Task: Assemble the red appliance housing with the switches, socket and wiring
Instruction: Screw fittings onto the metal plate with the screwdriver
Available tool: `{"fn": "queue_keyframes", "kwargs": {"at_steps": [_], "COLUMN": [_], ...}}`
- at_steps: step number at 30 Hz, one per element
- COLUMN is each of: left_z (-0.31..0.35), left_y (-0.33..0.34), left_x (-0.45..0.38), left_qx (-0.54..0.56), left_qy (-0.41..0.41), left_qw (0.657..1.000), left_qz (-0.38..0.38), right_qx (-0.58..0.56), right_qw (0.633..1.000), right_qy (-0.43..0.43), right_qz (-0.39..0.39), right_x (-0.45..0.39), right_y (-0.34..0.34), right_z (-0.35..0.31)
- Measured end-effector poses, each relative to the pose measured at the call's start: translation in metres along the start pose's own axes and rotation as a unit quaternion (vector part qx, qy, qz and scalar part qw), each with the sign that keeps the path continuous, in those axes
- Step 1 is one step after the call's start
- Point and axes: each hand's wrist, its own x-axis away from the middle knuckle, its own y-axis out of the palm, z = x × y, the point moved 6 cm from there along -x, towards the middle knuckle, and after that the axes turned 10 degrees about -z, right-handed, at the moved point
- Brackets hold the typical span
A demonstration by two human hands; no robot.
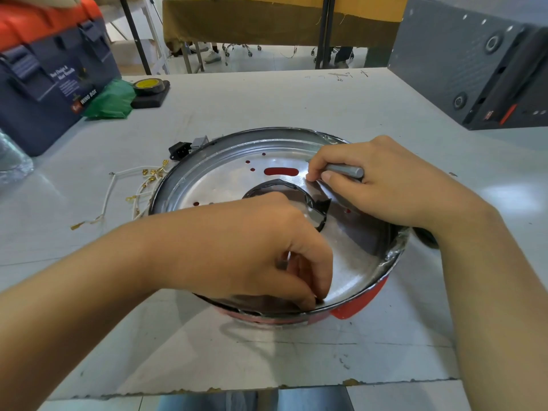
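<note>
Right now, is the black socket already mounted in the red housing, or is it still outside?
Still outside. The black socket lies on the table behind the red housing, beside the loose white wires.

We see the round red housing with its silver metal liner [350, 262] filling mid-frame, both hands inside it: the left hand [275, 253] low at the near rim, the right hand [382, 185] at upper right holding a grey metal rod [345, 171]. Left of it, white wires with brass terminals [139, 188] and a black socket [179, 149] crowd the pale grey surface [267, 96]. The upper left is blocked by a navy toolbox [44, 81], the upper right by a dark grey box [474, 60]. The centre top and bottom stretches lie open.
</note>
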Motion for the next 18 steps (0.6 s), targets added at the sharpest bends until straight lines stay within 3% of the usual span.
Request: {"fn": "queue_keyframes", "kwargs": {"at_steps": [18], "left_z": [-0.015], "left_y": [0.005], "left_x": [0.006], "left_qx": [0.112], "left_qy": [-0.043], "left_qw": [0.993], "left_qz": [-0.005], "right_qx": [0.003], "right_qw": [1.000], "right_qy": [-0.003], "right_qz": [0.007], "right_x": [0.002], "right_y": [-0.002], "right_z": [-0.003]}}
